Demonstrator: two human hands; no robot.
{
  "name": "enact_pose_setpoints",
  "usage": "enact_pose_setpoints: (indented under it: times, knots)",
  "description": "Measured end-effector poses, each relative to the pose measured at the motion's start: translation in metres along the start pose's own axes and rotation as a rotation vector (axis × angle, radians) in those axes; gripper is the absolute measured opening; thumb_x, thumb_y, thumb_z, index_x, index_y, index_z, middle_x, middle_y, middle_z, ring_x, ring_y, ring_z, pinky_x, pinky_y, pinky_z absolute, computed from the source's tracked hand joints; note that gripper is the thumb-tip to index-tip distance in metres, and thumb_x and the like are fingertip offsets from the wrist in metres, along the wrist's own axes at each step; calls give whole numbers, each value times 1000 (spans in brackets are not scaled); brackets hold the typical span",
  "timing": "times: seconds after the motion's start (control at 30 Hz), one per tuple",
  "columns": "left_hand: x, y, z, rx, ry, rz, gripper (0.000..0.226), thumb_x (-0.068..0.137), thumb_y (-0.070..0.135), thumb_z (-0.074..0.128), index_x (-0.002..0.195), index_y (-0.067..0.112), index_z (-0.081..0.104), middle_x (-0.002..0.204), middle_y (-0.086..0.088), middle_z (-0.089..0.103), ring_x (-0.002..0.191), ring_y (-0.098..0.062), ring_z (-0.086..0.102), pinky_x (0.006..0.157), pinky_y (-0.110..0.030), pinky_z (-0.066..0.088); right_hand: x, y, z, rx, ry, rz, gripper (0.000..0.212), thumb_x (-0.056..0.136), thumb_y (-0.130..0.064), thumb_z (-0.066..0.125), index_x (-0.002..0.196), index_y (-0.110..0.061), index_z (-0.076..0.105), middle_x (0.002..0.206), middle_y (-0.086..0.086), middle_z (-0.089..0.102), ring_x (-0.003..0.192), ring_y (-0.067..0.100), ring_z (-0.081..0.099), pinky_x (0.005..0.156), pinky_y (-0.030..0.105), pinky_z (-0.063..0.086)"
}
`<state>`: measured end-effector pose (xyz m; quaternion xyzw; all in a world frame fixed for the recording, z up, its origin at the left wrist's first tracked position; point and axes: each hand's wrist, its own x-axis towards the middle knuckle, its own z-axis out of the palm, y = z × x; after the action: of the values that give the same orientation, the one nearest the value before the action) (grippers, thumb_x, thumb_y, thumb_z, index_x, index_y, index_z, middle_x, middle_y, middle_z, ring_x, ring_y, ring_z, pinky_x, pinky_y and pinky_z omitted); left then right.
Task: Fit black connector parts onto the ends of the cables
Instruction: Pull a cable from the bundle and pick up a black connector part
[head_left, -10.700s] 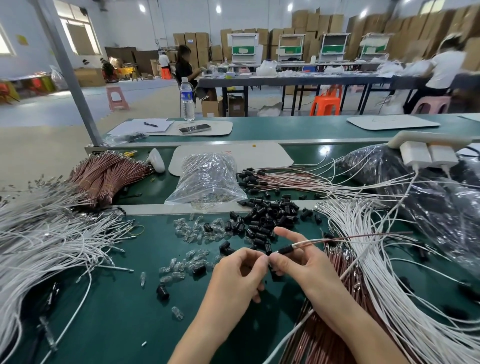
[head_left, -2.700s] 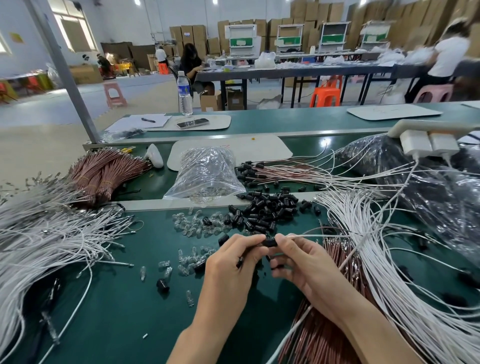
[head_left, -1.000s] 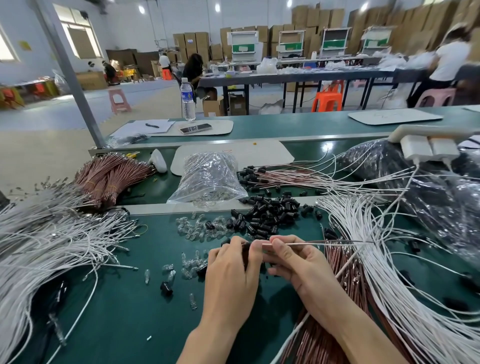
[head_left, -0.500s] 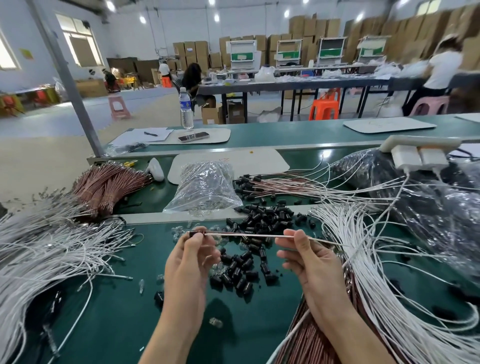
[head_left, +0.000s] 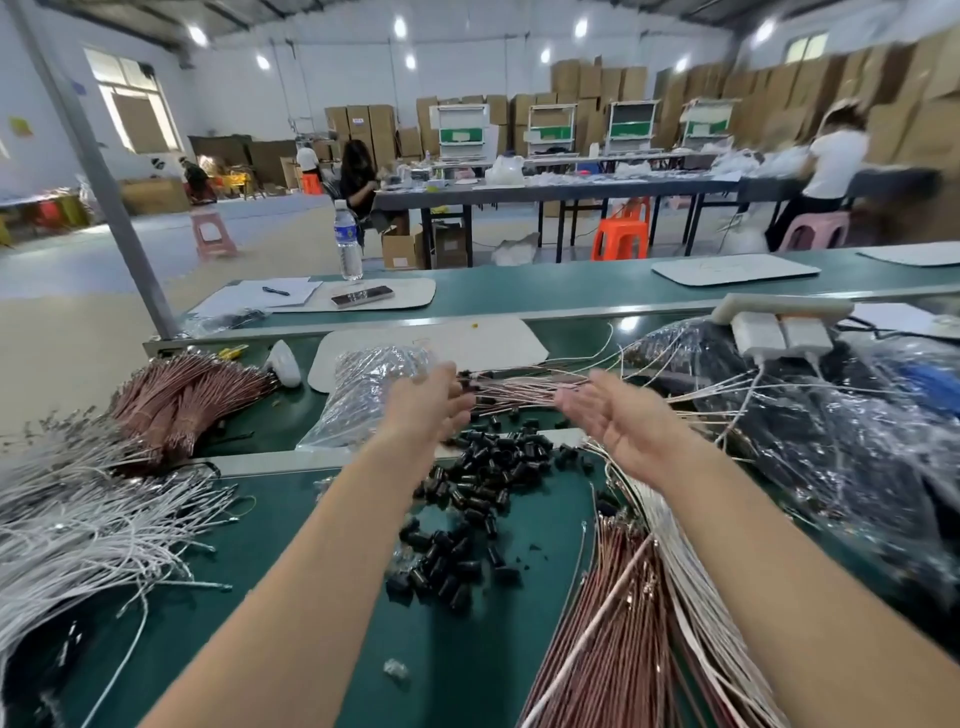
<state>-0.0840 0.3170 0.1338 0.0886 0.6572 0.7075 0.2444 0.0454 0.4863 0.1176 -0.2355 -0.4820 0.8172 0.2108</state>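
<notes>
A heap of black connector parts (head_left: 483, 467) sprawls across the middle of the green surface (head_left: 260, 597), thinning into a looser cluster on the side nearest the person. Just beyond the heap lies a sheaf of thin cables (head_left: 519, 389), their left ends already capped in black. Both bare hands hover over that sheaf: the left hand (head_left: 431, 402) beyond the heap's left edge and the right hand (head_left: 608, 415) beyond its right edge. Fingers on both are straight and spread, holding nothing, and the left hand is blurred. To the right of the heap, a bundle of copper-coloured cables (head_left: 613, 623) fans toward the near edge, with white cables (head_left: 701, 597) lying alongside. Further right sits a glossy black plastic bag (head_left: 831, 441) draped with wires, and a white power strip (head_left: 779, 322) lies beyond it. Left of the heap spreads a mass of white wires (head_left: 78, 530), and beyond-left of it lies a tied copper-coloured bundle (head_left: 176, 395). A clear plastic bag (head_left: 363, 395) rests just beyond the heap's left side, against a white mat (head_left: 467, 343). Far beyond the heap, a water bottle (head_left: 349, 244), a phone (head_left: 362, 296) and papers (head_left: 260, 296) occupy a second green bench, with seated workers and stacked cartons behind.
</notes>
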Motion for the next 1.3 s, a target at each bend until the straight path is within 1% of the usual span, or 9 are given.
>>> enact_pose_setpoints:
  times: [0.13, 0.33, 0.43, 0.67, 0.77, 0.9, 1.03, 1.17, 1.3]
  knots:
    - [-21, -31, -14, 410, -165, 25, 21, 105, 25, 54, 116, 9, 61, 99, -7, 72, 64, -12, 71, 61, -24, 60, -11, 37, -26, 36, 67, -139, 21, 106, -11, 48, 121, -5, 61, 100, 16, 77, 82, 21, 75, 69, 25, 62]
    - [-58, -46, -10, 1112, -546, 79, 29, 106, 27, 50, 100, 6, 68, 89, -8, 77, 69, -25, 74, 56, -24, 57, -20, 46, -21, -50, 131, -236, 23, 109, -10, 40, 118, -13, 62, 97, 12, 75, 75, 18, 73, 65, 24, 59]
    - [-69, -52, -3, 1326, -609, 25, 32, 104, 28, 52, 90, 5, 68, 73, -7, 75, 49, -15, 67, 48, -19, 51, -28, 46, -13, -109, 155, -251, 25, 108, -10, 41, 116, -16, 64, 88, 4, 77, 70, 14, 72, 62, 25, 59]
    - [-94, -81, 1, 1397, -560, 11, 45, 104, 44, 51, 100, 2, 65, 79, -12, 75, 50, -17, 66, 47, -22, 52, -45, 54, -12, -130, 221, -281, 25, 106, -7, 42, 110, -17, 65, 80, 0, 75, 63, 13, 69, 57, 24, 56]
    - [-108, -91, 11, 1440, -507, 85, 53, 102, 52, 51, 91, 2, 62, 66, -9, 68, 47, -19, 63, 51, -26, 55, -52, 61, -13, -119, 243, -285, 24, 106, -8, 43, 107, -19, 64, 81, 1, 74, 60, 12, 67, 54, 23, 55]
    - [-118, -98, 25, 1524, -446, 191, 36, 104, 35, 53, 84, 5, 58, 69, -5, 56, 59, -27, 58, 67, -37, 54, -60, 69, -14, -141, 262, -290, 26, 106, -6, 41, 105, -19, 64, 77, 0, 74, 57, 11, 66, 51, 23, 54]
    - [-121, -102, 30, 1611, -348, 217, 31, 100, 10, 48, 70, 9, 40, 72, -6, 51, 69, -29, 55, 66, -36, 44, -65, 75, -17, -177, 267, -284, 29, 105, -6, 40, 106, -20, 65, 72, -4, 74, 58, 9, 66, 53, 23, 56]
    - [-123, -107, 33, 1676, -261, 285, 8, 98, 4, 49, 90, 8, 48, 107, -13, 61, 100, -35, 64, 71, -38, 39, -66, 73, -20, -189, 297, -248, 30, 104, -4, 39, 107, -19, 65, 81, 1, 72, 57, 8, 64, 52, 22, 55]
    - [-124, -109, 33, 1766, -306, 341, 18, 95, 0, 53, 112, 6, 55, 120, -14, 53, 89, -32, 61, 68, -38, 37, -66, 74, -21, -292, 327, -267, 30, 103, -4, 39, 106, -22, 63, 91, 2, 70, 67, 11, 63, 57, 23, 55]
